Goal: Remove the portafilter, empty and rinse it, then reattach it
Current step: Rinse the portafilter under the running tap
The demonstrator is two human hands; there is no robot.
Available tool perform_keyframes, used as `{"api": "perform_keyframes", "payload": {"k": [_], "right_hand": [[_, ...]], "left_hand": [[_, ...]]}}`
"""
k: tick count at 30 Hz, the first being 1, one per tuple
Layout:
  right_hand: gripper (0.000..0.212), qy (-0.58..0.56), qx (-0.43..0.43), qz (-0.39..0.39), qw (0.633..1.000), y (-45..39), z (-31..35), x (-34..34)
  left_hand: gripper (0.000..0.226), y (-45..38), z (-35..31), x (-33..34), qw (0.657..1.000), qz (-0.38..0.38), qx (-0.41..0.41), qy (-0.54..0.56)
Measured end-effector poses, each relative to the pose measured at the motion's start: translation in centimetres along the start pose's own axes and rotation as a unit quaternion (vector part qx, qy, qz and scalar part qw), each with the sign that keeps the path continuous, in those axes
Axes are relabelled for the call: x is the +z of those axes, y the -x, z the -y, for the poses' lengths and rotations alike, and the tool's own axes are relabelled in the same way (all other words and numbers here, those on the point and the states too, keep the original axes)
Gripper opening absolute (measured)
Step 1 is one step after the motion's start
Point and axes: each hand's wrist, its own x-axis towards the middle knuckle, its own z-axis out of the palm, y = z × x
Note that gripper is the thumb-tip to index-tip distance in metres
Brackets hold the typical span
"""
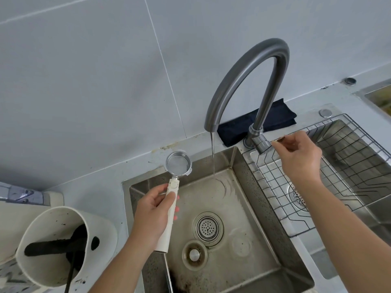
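My left hand (pixel 151 214) grips the white handle of the portafilter (pixel 178 166), held over the left rim of the steel sink (pixel 245 240). Its metal basket faces up and looks empty. A thin stream of water (pixel 212 153) runs from the grey arched faucet (pixel 249 81) into the sink, to the right of the basket and not touching it. My right hand (pixel 298 157) pinches the thin lever beside the faucet's handle (pixel 262 145).
A white knock box (pixel 57 246) with a black bar and dark grounds stands at the lower left. A folded dark cloth (pixel 273 117) lies behind the faucet. A wire rack (pixel 338 166) covers the right basin. The sink has a round drain (pixel 208 227).
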Motion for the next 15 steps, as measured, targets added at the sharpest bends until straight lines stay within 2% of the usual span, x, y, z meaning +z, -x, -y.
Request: {"api": "perform_keyframes", "payload": {"k": [15], "right_hand": [[0.016, 0.023, -0.021, 0.016, 0.999, -1.2, 0.9, 0.4]], "left_hand": [[0.021, 0.4, -0.6, 0.5, 0.997, 0.012, -0.04, 0.072]]}}
